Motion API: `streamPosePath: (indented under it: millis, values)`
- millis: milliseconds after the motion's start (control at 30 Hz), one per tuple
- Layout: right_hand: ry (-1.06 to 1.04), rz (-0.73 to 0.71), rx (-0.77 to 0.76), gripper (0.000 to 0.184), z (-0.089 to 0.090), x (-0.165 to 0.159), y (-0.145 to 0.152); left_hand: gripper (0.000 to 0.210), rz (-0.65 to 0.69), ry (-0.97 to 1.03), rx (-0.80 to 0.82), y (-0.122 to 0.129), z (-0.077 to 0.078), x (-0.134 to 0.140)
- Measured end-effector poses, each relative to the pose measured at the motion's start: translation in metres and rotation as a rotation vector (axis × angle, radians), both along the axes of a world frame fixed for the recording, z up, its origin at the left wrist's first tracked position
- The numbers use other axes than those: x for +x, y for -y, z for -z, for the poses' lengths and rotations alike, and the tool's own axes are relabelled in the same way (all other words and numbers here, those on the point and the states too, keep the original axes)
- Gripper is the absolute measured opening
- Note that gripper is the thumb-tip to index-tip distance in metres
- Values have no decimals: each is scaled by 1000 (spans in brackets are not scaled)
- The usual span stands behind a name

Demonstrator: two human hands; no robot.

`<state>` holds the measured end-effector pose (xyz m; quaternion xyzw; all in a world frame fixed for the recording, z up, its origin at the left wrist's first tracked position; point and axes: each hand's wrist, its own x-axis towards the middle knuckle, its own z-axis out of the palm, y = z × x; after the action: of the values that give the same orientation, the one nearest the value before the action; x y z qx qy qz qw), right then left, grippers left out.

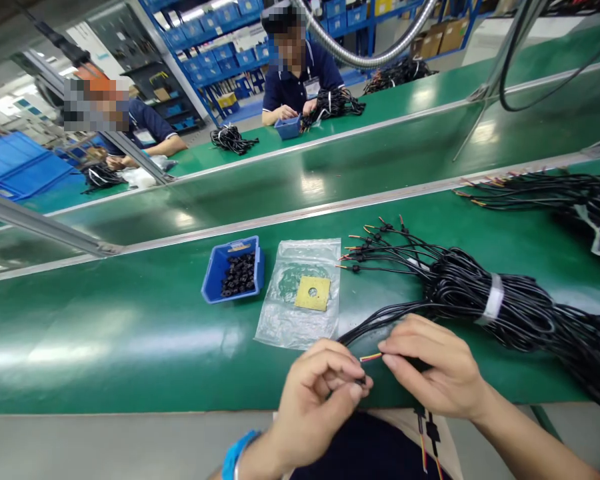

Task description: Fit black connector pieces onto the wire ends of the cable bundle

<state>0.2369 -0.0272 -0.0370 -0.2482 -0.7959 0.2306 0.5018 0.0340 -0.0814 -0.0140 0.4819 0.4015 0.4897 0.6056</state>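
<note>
My left hand (pixel 325 393) is closed, pinching a small black part (pixel 362 381) between thumb and fingertips. Most of that part is covered by the fingers. In my right hand (pixel 430 363), thumb and forefinger grip a black cable whose end shows bare red and yellow wires (pixel 371 358). Those wire tips point at my left hand, a small gap away from the black part. Behind my hands lies a thick bundle of black cables (pixel 460 280), tied with a white band (pixel 492 299). Several of its ends carry black pieces (pixel 356 269) like small grommets.
A blue bin (pixel 210 283) of small black parts stands left of a clear plastic bag (pixel 275 320) with a yellow square card (pixel 305 300). Another cable bundle (pixel 585 200) lies at right. Cable ends (pixel 431 430) hang over my lap. Two co-workers sit across the green bench (pixel 130 333).
</note>
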Motion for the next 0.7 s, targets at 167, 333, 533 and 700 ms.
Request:
streamPosePath:
  millis: [167,333,533,700]
  values:
    - [-1,-12,-32,18,-2,2,0,15,-220,304,-232,12,35,29]
    - [29,-10,-54,14,-3,1,0,18,-280,326,-270,6,38,28]
    - [83,0,-87,9,-2,0,1,17,-294,332,-253,4,38,26]
    - [89,6,-85,9,-2,0,1,16,-290,317,-196,5,42,26]
